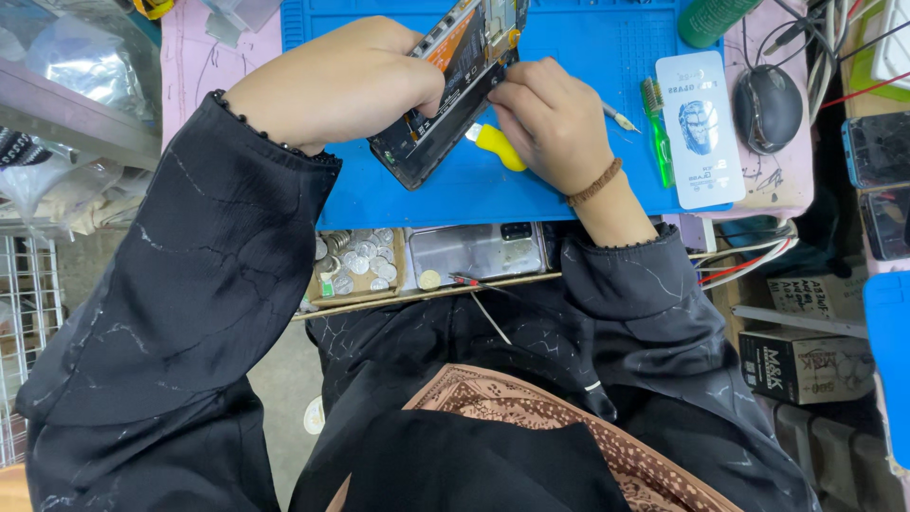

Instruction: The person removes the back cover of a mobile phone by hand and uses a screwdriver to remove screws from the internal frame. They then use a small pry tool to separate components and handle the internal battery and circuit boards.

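Observation:
An opened smartphone (453,85) with its back off and orange and black insides showing lies tilted over the blue work mat (588,57). My left hand (346,81) grips its left edge and holds it up. On the phone's right side my right hand (550,118) is closed around a thin metal tool whose tip (621,118) sticks out to the right, with the fingers touching the phone's edge. A yellow-handled tool (498,145) lies on the mat under my right hand.
A white phone back cover (700,128) and a green brush (656,133) lie at the mat's right edge, and a black mouse (768,106) sits beyond. An open drawer holds coins (355,265) and a silver phone (479,251). Boxes (801,365) stand low right.

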